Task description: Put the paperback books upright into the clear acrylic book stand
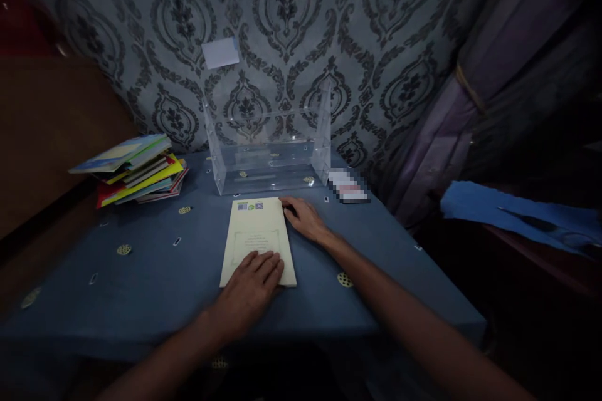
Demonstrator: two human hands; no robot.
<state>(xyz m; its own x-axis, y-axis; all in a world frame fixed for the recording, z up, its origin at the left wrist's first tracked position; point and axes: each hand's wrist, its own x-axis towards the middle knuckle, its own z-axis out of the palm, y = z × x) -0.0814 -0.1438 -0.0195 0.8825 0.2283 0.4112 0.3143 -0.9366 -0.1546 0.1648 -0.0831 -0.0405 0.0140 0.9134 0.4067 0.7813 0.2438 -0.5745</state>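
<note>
"The book (256, 222) is on what, and in what sort of room?"

"It lies flat on a table (155, 291) covered in a blue cloth with small yellowish and white printed shapes, near the middle. A dim wall (286, 44) with dark, ornate wallpaper rises on the far side. A purple curtain (437, 119), tied back, hangs on the right, and a brown board (51, 138) stands on the left. Farther right there is a piece of blue cloth (480, 203)."

"Which way does the book point?"

"Its long axis runs near to far. The small coloured marks are at the far end; a framed block of print, too small to read, sits on the nearer half."

"And the hands?"

"They are apart. The left hand (254, 285) rests flat across the near part of the cover, fingers side by side. The right hand (305, 220) touches the far right corner; I cannot tell whether it pinches it."

"Any containers?"

"A clear plastic rack (324, 138) stands just beyond the book, cloth and wallpaper showing through it. Left of it is a leaning stack of books (136, 172), and close on its right a pixelated pale item (348, 186)."
</note>
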